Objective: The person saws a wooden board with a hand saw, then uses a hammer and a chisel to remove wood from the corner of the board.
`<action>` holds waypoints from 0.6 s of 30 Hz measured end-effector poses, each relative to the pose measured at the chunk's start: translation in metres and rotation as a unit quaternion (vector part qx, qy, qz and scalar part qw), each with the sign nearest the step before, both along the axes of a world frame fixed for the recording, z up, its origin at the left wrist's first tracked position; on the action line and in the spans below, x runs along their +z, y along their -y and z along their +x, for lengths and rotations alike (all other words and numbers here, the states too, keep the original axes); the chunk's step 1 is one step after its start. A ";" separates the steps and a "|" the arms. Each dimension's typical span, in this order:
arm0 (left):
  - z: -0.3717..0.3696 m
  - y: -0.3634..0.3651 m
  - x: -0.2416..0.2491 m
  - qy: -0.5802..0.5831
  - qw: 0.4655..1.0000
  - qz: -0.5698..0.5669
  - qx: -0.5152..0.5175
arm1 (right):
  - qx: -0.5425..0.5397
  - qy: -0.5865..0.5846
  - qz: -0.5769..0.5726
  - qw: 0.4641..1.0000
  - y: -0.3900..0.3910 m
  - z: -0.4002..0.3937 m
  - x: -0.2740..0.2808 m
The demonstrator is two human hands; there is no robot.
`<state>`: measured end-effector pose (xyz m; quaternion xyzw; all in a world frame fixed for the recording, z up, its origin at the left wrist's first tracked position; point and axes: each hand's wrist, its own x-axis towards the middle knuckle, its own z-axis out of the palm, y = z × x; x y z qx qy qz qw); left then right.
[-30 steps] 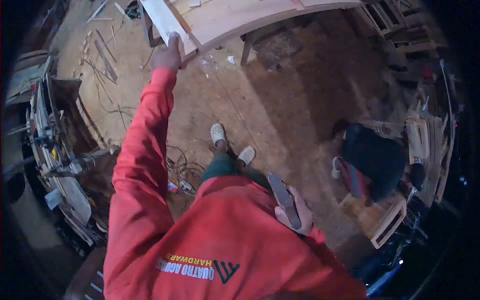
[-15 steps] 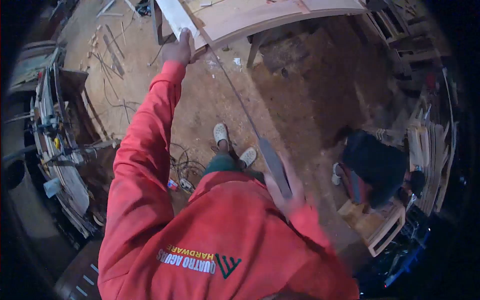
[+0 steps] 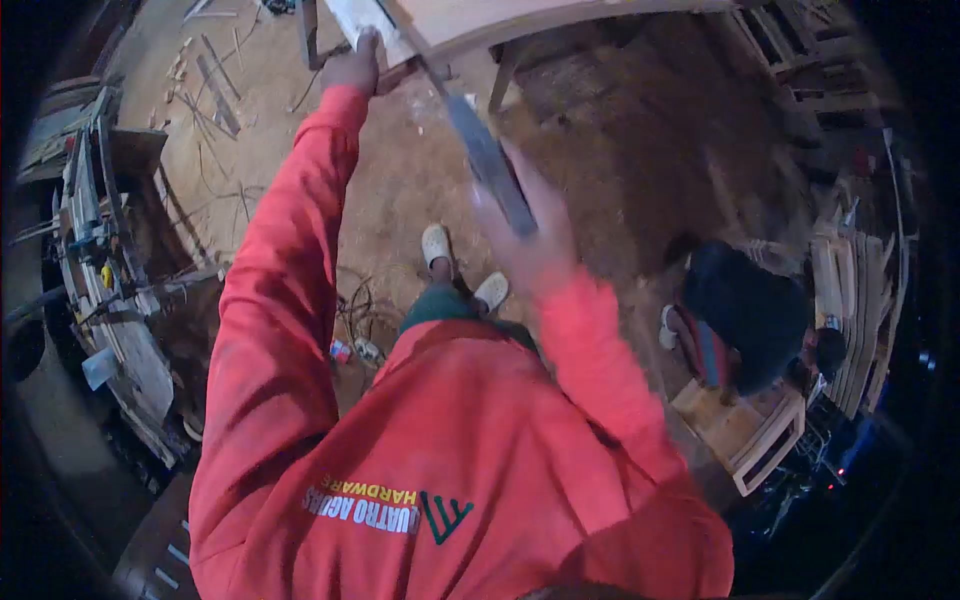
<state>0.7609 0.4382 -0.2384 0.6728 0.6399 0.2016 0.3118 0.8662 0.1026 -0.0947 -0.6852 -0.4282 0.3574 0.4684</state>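
Observation:
My right hand [image 3: 535, 225], slightly blurred, is closed round the grey handle of a handsaw [image 3: 478, 150]. The saw's blade is seen nearly edge-on and runs forward to the board's end at the bench. My left hand [image 3: 352, 68] grips the near end of a pale board [image 3: 360, 16], thumb on top and fingers underneath, mostly hidden. The board lies along the left end of a wooden workbench [image 3: 560, 18], and the blade passes just right of my left hand. The far end of the blade is cut off by the frame's top.
Another person [image 3: 745, 320] in dark clothing is bent over a wooden frame [image 3: 768, 440] at right. Stacked planks [image 3: 850, 300] line the right side. Piled timber [image 3: 125, 350] stands at left. Cables [image 3: 358, 315] lie near my feet, and wood scraps [image 3: 215, 90] on the floor.
My right hand has pushed the saw forward and up the view, so less blade shows before the board. My left hand stays on the board. The view has shifted slightly.

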 end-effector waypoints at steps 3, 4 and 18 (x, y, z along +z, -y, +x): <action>0.003 0.010 0.020 0.016 1.000 -0.010 0.011 | -0.045 0.064 -0.071 0.994 0.111 -0.019 0.008; 0.008 0.017 0.035 0.039 0.998 -0.045 0.025 | -0.030 0.054 -0.038 0.997 0.153 -0.021 0.006; 0.007 0.015 0.015 0.098 0.995 -0.030 0.021 | -0.036 0.001 0.055 0.998 -0.090 0.000 -0.009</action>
